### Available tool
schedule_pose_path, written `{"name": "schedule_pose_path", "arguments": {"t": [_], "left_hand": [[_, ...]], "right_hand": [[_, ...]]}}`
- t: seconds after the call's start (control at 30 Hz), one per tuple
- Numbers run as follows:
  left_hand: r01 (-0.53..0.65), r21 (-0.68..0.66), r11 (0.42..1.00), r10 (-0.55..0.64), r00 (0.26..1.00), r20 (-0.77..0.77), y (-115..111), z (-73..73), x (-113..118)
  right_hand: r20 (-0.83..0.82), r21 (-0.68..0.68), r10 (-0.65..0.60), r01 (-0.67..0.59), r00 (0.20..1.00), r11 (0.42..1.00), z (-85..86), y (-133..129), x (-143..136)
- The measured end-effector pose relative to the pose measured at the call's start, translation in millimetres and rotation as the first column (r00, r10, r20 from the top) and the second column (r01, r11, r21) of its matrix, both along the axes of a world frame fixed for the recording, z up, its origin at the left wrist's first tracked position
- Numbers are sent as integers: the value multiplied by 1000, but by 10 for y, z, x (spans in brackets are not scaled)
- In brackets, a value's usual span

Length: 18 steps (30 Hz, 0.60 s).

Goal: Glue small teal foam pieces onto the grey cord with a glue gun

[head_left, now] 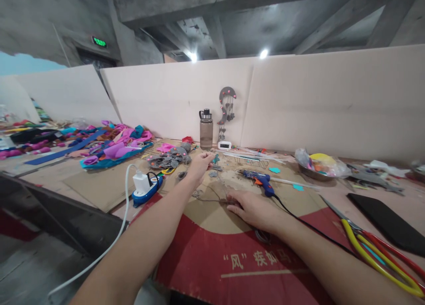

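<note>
My left hand point(200, 167) reaches forward over the cardboard, its fingers pinched together. A small teal piece point(216, 158) shows right at those fingertips. Lower and to the right, my right hand point(250, 206) is closed with its fingertips on a thin grey cord point(210, 200), which trails left in loose loops. Beyond the right hand lies a blue glue gun point(262, 180) with an orange trigger. Small grey felt cutouts point(213, 174) sit between the hands. A bundle of grey cord point(263, 236) shows below my right wrist.
Large scissors point(381, 252) and a black phone-like slab point(388, 221) lie at right. A power strip point(146, 192) with a white plug stands left. Behind are a water bottle point(206, 132), a small clock point(225, 145), a moon hanging point(227, 94), a bowl point(318, 172) and colourful fabric point(119, 148).
</note>
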<state>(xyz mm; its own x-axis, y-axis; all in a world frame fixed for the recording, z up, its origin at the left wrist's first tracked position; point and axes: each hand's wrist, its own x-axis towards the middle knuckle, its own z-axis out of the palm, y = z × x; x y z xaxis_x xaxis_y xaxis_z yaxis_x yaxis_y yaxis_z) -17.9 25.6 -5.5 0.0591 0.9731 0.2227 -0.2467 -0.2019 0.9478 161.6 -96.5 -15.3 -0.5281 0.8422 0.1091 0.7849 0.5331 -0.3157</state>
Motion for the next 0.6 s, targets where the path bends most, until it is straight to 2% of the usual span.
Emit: {"name": "schedule_pose_path", "arguments": {"t": [0.6], "left_hand": [[8, 32, 999, -7, 999, -43, -18, 4, 16]], "right_hand": [[16, -9, -22, 22, 1000, 1000, 21, -14, -10]]}}
